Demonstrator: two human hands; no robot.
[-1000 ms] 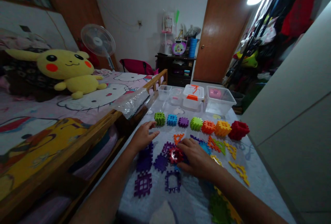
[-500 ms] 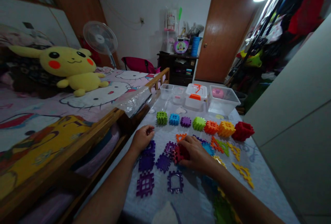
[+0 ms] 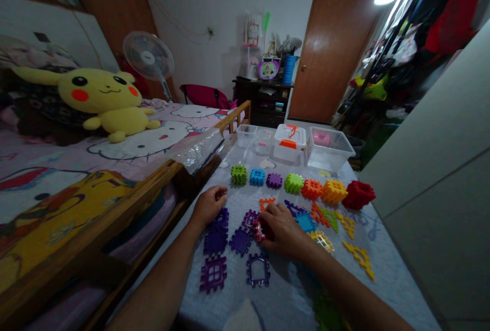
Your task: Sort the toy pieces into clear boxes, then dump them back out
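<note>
My right hand (image 3: 281,229) is closed round a red notched building tile (image 3: 259,230), partly hidden by the fingers, low over the table. Close beside it lie a purple tile (image 3: 250,219) and a darker purple tile (image 3: 241,240). My left hand (image 3: 210,204) rests loosely curled on the left side of the table, a gap between thumb and fingers, holding nothing visible. Dark purple tiles (image 3: 215,242) lie just below it. Nearer to me are a purple window tile (image 3: 213,273) and a purple frame tile (image 3: 258,270).
Behind my hands runs a row of stacks, from a green stack (image 3: 239,175) to a red stack (image 3: 359,195). Clear plastic boxes (image 3: 329,155) stand at the far end. Blue (image 3: 305,222) and yellow tiles (image 3: 360,259) lie to the right. A wooden bed rail (image 3: 168,173) borders the left.
My right hand has shifted slightly left and turned with the red tile, uncovering more of the blue and yellow tiles behind it. My left hand stays nearly still.
</note>
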